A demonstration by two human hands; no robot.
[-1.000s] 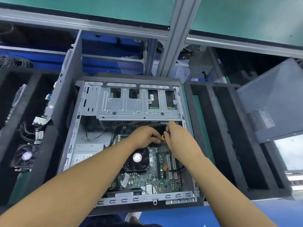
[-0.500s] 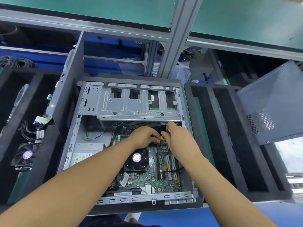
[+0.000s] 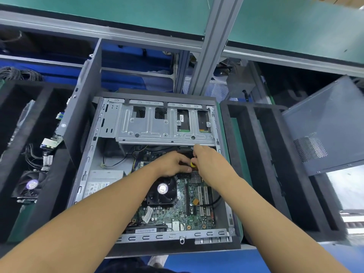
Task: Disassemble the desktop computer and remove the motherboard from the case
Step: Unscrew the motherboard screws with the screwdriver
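Case (image 3: 171,236): grey steel tower, laid flat on its side, side panel off, interior facing up. Silver drive cage (image 3: 165,125) spans the far end.
Motherboard (image 3: 197,215): green, seated flat on the case floor, near-right part. Black round fan (image 3: 162,191) on it; white slots (image 3: 202,196) just right of the fan.
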